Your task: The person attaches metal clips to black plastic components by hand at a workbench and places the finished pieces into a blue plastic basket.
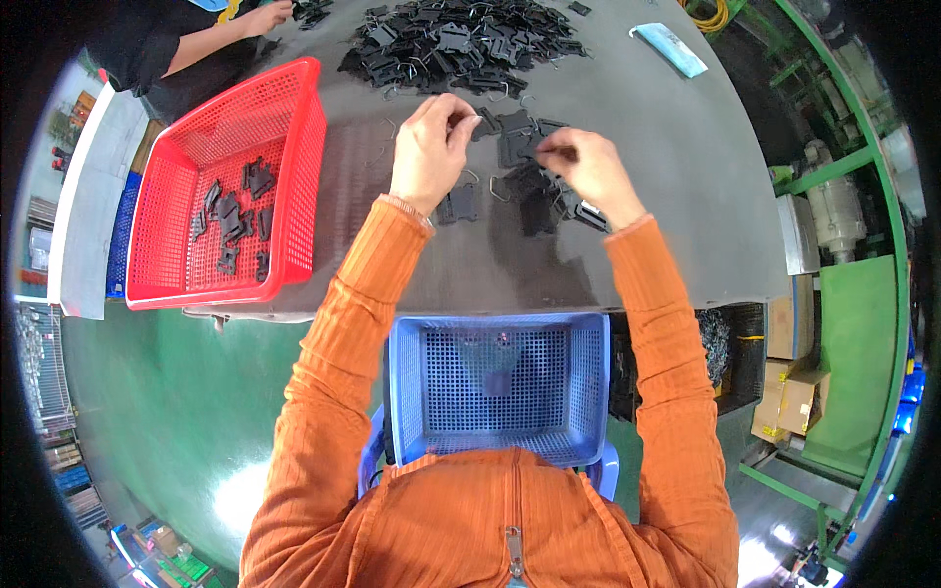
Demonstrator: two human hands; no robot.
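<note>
The left hand (431, 147) has its thumb and fingertips drawn together at the left of the black parts (515, 147), which lie loosely clustered on the surface (686, 206). The right hand (590, 176) curls its fingers at their right side — whether either hand pinches one, I cannot tell. A bigger heap (461, 44) lies beyond. The red basket (302, 211) at left holds more — the blue basket (498, 358) sits before the person.
</note>
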